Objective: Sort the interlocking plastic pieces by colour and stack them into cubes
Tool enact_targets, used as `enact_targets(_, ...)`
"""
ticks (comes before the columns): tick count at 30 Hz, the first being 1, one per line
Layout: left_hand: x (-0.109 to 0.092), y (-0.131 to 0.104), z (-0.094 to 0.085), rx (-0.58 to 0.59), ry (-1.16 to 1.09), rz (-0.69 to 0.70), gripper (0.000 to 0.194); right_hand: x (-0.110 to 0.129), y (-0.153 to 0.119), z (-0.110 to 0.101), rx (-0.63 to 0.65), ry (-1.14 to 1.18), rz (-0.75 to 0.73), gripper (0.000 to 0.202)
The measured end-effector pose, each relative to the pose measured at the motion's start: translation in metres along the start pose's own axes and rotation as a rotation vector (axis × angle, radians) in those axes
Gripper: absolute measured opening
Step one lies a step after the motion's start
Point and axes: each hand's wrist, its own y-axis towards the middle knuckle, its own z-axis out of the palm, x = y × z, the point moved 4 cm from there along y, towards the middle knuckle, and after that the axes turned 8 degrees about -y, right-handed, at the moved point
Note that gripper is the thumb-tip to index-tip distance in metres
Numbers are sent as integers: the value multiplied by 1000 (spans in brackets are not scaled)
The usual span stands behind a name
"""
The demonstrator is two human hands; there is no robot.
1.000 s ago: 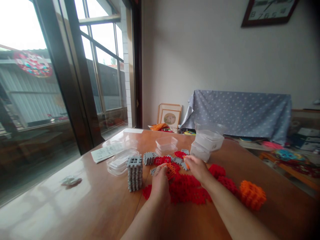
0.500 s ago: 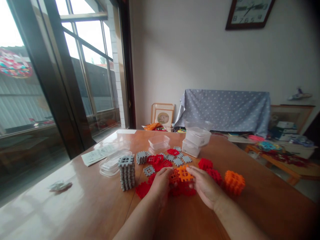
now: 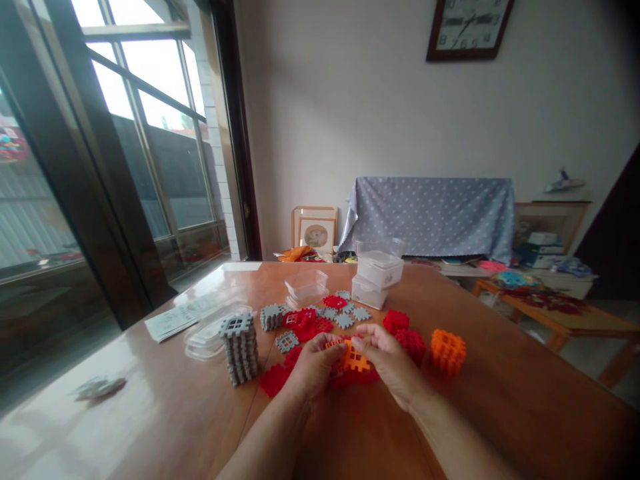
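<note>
Both hands are together over the pile near the middle of the table. My left hand [image 3: 314, 367] is closed on the left side of the orange interlocking window tiles [image 3: 356, 358], and my right hand [image 3: 385, 357] grips their upper right edge. The front tile has a window-like grid and notched edges; fingers partly hide the piece behind it. Beneath and around the hands lie loose red tiles [image 3: 275, 380]. A tall stack of grey window tiles [image 3: 241, 350] stands left of my left hand. To the right of my right hand sits a stack of orange tiles [image 3: 449, 352].
Scattered grey tiles [image 3: 345, 321] lie beyond the hands, with red stacks [image 3: 397, 321] to the right. Clear plastic boxes [image 3: 370, 293] and an open container [image 3: 306, 287] stand farther back. Plastic lids [image 3: 205, 340], a paper booklet [image 3: 173, 321] and a crumpled packet [image 3: 97, 388] lie left.
My hands have drawn closer together, and the orange tiles that showed side by side now overlap more and sit tilted. The whole view has shifted, so the table's things appear farther left.
</note>
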Motion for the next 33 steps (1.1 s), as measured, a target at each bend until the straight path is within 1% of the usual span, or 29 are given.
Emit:
enact_targets(3, -3, 4, -6, -71, -62, 73, 39, -1, -2, 1, -37, 3, 8, 51)
enact_targets(5, -4, 5, -9, -94, -75, 100, 39, -3, -3, 4, -9, -13, 9, 46)
enact_targets(7, -5, 6, -10, -83, -85, 105, 38, -6, -3, 7, 28, -18, 11, 38)
enact_targets(9, -5, 5, -9, -64, -89, 102, 37, -9, -2, 8, 33, -12, 24, 35)
enact_targets(13, -3, 3, -4, -27, -75, 59, 37, -14, 2, 3, -5, 4, 64, 43)
enact_targets(17, 0, 1, 2, 33, -61, -16, 34, -17, 4, 0, 7, -20, 89, 46)
enact_targets(20, 1, -2, 5, 69, -62, -49, 32, -18, 7, -1, -5, -46, 42, 42)
enact_targets(24, 2, -1, 3, 46, -31, -46, 30, -17, 10, -5, -42, -79, -19, 34)
enact_targets(27, 2, 1, 0, 21, -14, -29, 31, -17, 10, -5, -31, -111, -60, 39)
enact_targets(31, -2, 2, -1, -11, -20, 36, 33, -15, 7, -5, -26, -214, -121, 56)
enact_targets(33, -4, 0, 0, -8, -25, 52, 33, -14, 6, -5, -15, -272, -151, 59)
